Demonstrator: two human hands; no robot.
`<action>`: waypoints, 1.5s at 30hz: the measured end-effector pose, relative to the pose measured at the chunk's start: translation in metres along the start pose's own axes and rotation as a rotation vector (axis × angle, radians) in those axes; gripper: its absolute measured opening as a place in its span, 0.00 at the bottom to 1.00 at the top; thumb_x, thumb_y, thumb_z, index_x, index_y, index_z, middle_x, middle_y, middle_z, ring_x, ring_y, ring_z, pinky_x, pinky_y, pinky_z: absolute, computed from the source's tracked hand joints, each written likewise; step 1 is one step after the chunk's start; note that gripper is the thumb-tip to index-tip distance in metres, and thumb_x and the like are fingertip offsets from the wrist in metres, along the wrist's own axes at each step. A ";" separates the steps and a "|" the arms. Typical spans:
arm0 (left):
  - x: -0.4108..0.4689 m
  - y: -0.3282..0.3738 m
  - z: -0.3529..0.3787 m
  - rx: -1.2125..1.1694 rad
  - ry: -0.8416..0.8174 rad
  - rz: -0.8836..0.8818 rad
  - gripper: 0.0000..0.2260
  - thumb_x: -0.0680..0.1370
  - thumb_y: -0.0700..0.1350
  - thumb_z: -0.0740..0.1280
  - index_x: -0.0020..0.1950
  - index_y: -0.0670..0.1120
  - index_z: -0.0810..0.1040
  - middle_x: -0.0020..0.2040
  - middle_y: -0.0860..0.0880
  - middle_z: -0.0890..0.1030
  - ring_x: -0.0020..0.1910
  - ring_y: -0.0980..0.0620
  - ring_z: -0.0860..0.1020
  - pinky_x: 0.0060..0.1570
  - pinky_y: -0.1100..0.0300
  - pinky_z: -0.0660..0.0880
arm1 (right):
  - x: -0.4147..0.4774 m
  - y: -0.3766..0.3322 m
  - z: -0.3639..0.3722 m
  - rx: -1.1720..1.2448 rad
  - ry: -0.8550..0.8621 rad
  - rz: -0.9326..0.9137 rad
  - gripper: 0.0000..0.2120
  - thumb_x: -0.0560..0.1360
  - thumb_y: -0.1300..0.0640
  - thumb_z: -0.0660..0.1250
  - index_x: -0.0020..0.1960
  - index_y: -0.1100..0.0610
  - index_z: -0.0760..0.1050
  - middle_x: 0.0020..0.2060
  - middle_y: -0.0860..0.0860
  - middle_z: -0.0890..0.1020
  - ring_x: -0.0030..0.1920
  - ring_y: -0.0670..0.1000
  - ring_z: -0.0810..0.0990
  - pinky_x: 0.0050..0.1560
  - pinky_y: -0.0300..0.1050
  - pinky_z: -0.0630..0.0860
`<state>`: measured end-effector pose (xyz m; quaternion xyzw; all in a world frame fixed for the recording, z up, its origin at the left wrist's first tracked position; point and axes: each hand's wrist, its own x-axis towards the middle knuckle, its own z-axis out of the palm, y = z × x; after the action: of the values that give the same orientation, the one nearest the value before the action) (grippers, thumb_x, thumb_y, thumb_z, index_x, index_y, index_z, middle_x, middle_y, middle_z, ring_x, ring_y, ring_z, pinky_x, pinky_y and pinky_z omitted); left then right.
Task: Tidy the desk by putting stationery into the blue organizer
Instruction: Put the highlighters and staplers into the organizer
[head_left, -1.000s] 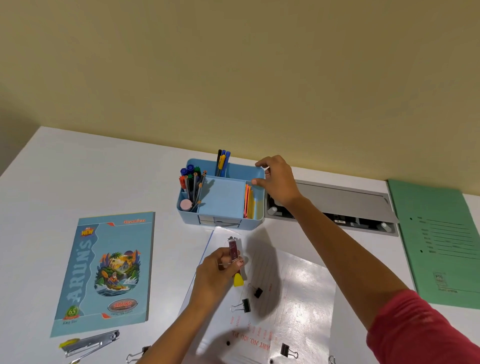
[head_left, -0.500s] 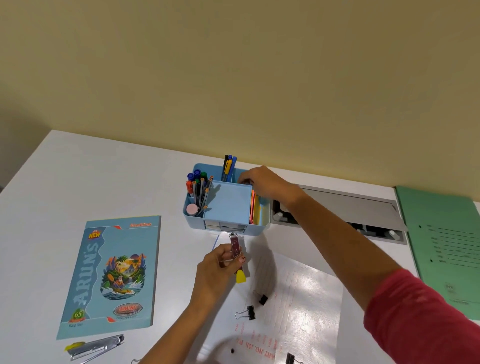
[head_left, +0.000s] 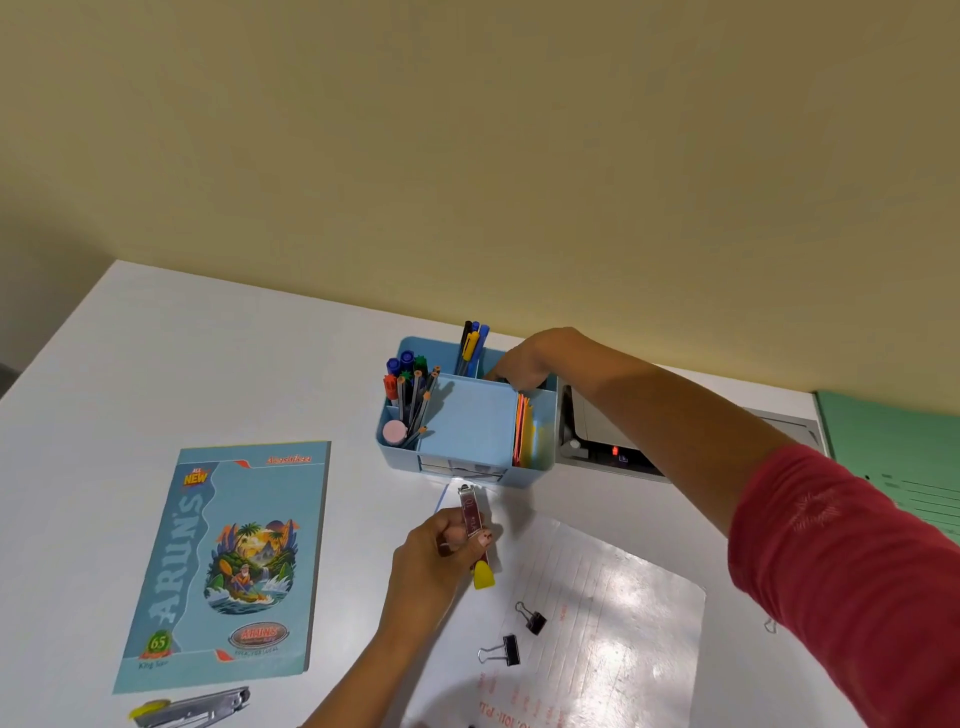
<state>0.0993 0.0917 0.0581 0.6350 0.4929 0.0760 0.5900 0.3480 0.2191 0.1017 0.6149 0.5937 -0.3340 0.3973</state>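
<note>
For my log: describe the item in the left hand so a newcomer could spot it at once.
Find the blue organizer at the back of the white desk. Just in front of its near side, the left hand grips a small stapler, metal tip toward the organizer. Unlike the silver stapler lying on the desk by the notebook, it has a maroon top and sits in a hand.

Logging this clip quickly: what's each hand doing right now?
Left hand: holding a small stapler.
Right hand: fingertips inside the blue organizer, grip cannot be told.
</note>
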 end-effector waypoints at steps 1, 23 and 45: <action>0.001 0.000 0.000 -0.009 0.001 -0.003 0.05 0.75 0.49 0.70 0.46 0.59 0.77 0.33 0.69 0.81 0.39 0.69 0.80 0.42 0.71 0.74 | 0.001 0.000 -0.001 -0.021 -0.003 0.008 0.26 0.79 0.60 0.60 0.75 0.53 0.59 0.70 0.55 0.68 0.66 0.58 0.70 0.66 0.58 0.69; 0.003 0.008 -0.003 -0.134 0.000 -0.081 0.05 0.73 0.49 0.71 0.45 0.59 0.79 0.37 0.61 0.84 0.45 0.56 0.83 0.56 0.49 0.78 | -0.003 -0.011 -0.008 -0.234 0.040 0.066 0.24 0.76 0.61 0.62 0.71 0.51 0.65 0.65 0.53 0.74 0.59 0.55 0.76 0.29 0.41 0.65; 0.002 0.012 -0.006 -0.149 -0.014 -0.060 0.04 0.74 0.48 0.71 0.47 0.56 0.81 0.40 0.59 0.85 0.45 0.58 0.83 0.56 0.48 0.78 | -0.056 0.033 0.052 0.173 0.685 -0.045 0.09 0.75 0.67 0.63 0.50 0.60 0.80 0.50 0.56 0.75 0.49 0.56 0.76 0.42 0.45 0.67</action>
<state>0.1030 0.0996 0.0685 0.5747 0.5004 0.0905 0.6412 0.3797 0.1475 0.1297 0.7095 0.6752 -0.1662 0.1142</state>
